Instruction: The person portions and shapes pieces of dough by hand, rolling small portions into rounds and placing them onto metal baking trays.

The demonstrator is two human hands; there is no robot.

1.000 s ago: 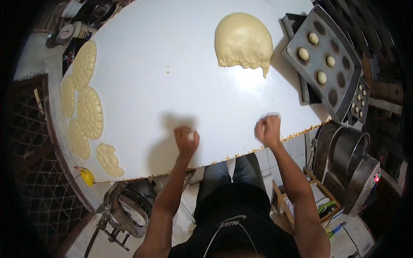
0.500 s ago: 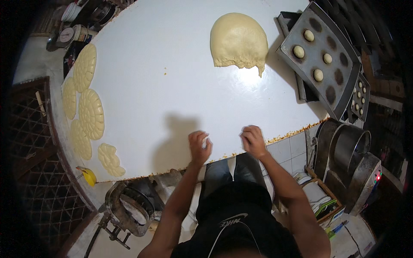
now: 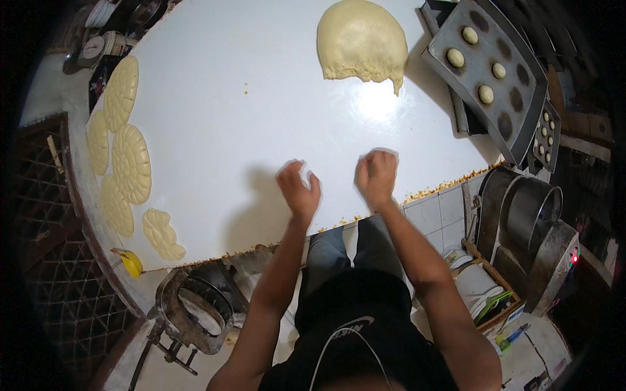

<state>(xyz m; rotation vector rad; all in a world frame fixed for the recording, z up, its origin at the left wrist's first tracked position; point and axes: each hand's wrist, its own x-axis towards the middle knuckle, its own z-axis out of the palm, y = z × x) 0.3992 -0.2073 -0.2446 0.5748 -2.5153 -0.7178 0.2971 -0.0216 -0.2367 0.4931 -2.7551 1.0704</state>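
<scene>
My left hand point(image 3: 298, 186) is over the white table point(image 3: 215, 117) near its front edge, fingers curved and thumb apart, with nothing visible between them. Just to its right, my right hand point(image 3: 377, 176) has its fingers curled in; whatever it holds, if anything, is hidden. Beyond them lies a large mound of pale dough point(image 3: 358, 42). Along the table's left side are several flattened, patterned dough rounds point(image 3: 130, 163) and a smaller uneven piece point(image 3: 163, 234).
Stacked metal trays rest at the right, the upper one point(image 3: 473, 81) holding several small dough balls; a smaller tray point(image 3: 546, 137) is beside them. A scale point(image 3: 93, 47) stands at the back left, a yellow object point(image 3: 130, 264) near the front-left corner, and machinery point(image 3: 528, 221) below the right edge.
My hands have come closer together, then moved away from my body. The pale bit seen earlier in my left hand no longer shows, and its thumb is farther from the fingers.
</scene>
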